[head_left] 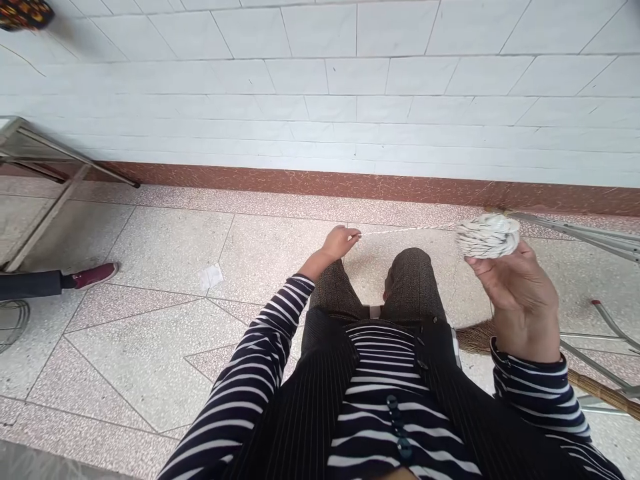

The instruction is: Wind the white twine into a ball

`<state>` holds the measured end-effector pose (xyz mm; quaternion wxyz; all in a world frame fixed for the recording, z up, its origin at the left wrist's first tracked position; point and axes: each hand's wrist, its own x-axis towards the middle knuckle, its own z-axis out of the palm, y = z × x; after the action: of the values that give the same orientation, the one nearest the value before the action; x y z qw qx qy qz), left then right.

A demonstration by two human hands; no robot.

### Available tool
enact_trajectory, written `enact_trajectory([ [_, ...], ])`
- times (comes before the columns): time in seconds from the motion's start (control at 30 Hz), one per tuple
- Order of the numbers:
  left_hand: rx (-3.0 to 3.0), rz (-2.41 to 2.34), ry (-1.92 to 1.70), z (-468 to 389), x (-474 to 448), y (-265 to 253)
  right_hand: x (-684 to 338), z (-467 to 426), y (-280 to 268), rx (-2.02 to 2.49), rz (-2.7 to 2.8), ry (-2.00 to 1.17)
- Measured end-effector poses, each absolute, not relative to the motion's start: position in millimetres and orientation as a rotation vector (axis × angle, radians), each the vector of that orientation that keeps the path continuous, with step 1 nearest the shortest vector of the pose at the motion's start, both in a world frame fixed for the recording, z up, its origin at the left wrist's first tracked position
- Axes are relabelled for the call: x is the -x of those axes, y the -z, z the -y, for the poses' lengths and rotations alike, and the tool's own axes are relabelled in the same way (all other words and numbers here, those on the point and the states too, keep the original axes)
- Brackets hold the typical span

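A thick white ball of twine (pixel 487 236), marked with thin dark lines, rests in my right hand (pixel 520 287), with the fingers wrapped around its underside. From the ball a length of white twine (pixel 407 231) runs left, nearly straight, across the space above my knees. Its other end is pinched between thumb and fingers of my left hand (pixel 343 241), which is held just over my left knee. Both hands are apart, the right one raised higher toward the camera.
A white tiled wall (pixel 340 80) stands in front. A metal-framed table (pixel 50 200) and a person's shoe (pixel 95 275) are at left. White paper (pixel 212 277) lies on the floor. At right are a straw broom (pixel 477 337) and metal legs (pixel 595 237).
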<state>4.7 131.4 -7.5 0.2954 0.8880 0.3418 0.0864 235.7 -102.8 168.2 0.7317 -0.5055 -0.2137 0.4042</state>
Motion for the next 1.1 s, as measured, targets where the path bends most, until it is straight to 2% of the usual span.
enact_trajectory([
  [0.17, -2.286, -1.091, -0.116, -164, 2, 7, -240, 116, -191, 1.087, 0.549, -0.654],
  [0.23, -2.222, -1.128, -0.149, -179, 1, 0, -240, 117, -192, 1.079, 0.552, -0.654],
  [0.53, -2.206, -0.852, -0.833, -234, -57, -107, -231, 104, -158, 1.131, 0.501, -0.862],
  [0.6, -2.175, -0.865, -0.831, -229, -68, -114, -230, 105, -155, 1.135, 0.514, -0.879],
  [0.73, -2.181, -0.878, -0.332, -195, -70, -75, -227, 107, -156, 1.161, 0.534, -0.928],
  [0.8, -2.184, -0.894, -0.231, -173, -64, -42, -224, 107, -156, 1.172, 0.519, -0.961],
  [0.93, -2.061, -0.863, -0.228, -133, -58, 2, -221, 99, -148, 1.191, 0.484, -1.038],
  [1.1, -1.864, -0.648, -0.335, -91, -68, -4, -217, 83, -140, 1.172, 0.49, -1.112],
])
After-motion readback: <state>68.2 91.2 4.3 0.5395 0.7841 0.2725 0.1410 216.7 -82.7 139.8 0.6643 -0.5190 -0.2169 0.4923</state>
